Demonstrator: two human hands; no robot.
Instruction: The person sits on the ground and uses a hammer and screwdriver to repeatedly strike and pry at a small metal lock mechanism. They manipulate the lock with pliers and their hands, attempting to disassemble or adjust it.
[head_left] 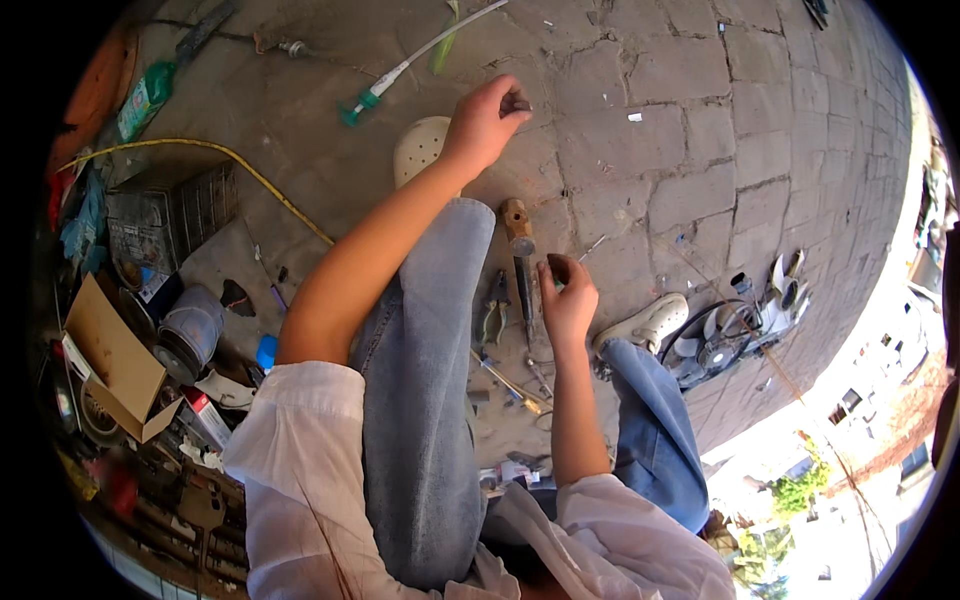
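My left hand (pixel 485 120) is raised above a cream perforated clog (pixel 417 150), fingers curled; whether they hold anything is hidden. My right hand (pixel 568 305) has its fingers curled near the hammer, around something I cannot make out. Between my knees lie a hammer with a rusty head (pixel 518 225), pliers (pixel 494 310) and long thin tools with yellow parts (pixel 505 382) on the paving (pixel 690 180).
A white tube with a green fitting (pixel 420 55) lies ahead. A yellow hose (pixel 230 155), a crate (pixel 150 225), an open cardboard box (pixel 115 355) and assorted clutter fill the left. A black fan (pixel 715 350) sits beside my right foot (pixel 645 325).
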